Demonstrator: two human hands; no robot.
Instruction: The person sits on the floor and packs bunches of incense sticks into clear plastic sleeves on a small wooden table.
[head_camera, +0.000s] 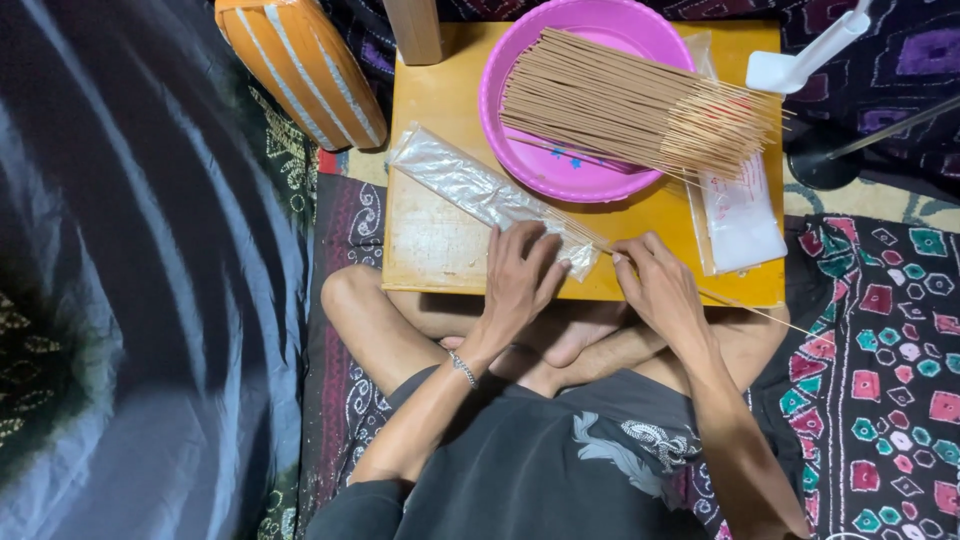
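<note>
Seen from the head camera, we sit cross-legged before a low yellow table (440, 100), both hands working at its near edge. Our left hand (520, 280) lies flat, fingers spread, pressing down the open end of a long clear plastic sleeve (480, 190) that runs diagonally up and to the left across the tabletop. Our right hand (660, 285) pinches the thin incense sticks (600, 243) between fingertips just beside the sleeve's mouth; their tail ends stretch past the wrist to the right, beyond the table edge. Farther back, a pink bowl (520, 60) holds 1 large fanned bundle of sticks (640, 105), its tips reaching over a second plastic packet (745, 215) at the table's right side. An orange striped cushion (300, 65) rests at the far left corner, and a patterned mat (880, 340) covers the floor.
</note>
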